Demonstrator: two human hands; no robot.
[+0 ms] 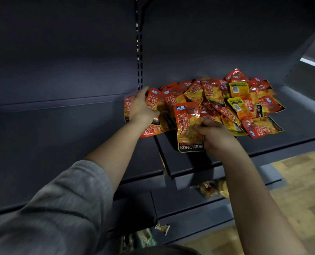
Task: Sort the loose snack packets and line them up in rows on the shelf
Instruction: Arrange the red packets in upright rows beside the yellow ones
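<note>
A loose heap of red and orange snack packets (232,100) lies on the right section of the dark shelf (61,137). My right hand (214,136) pinches one upright packet marked KONCHEW (188,126) at its right edge, in front of the heap. My left hand (141,107) reaches into the heap's left end, fingers curled round a few packets (154,101) there. Part of those packets is hidden under the hand.
An upright slotted post (139,52) divides the shelf's back wall. The left shelf section is bare dark metal. Lower shelves below hold a few other snack packs (211,189). A wooden floor (300,190) shows at the lower right.
</note>
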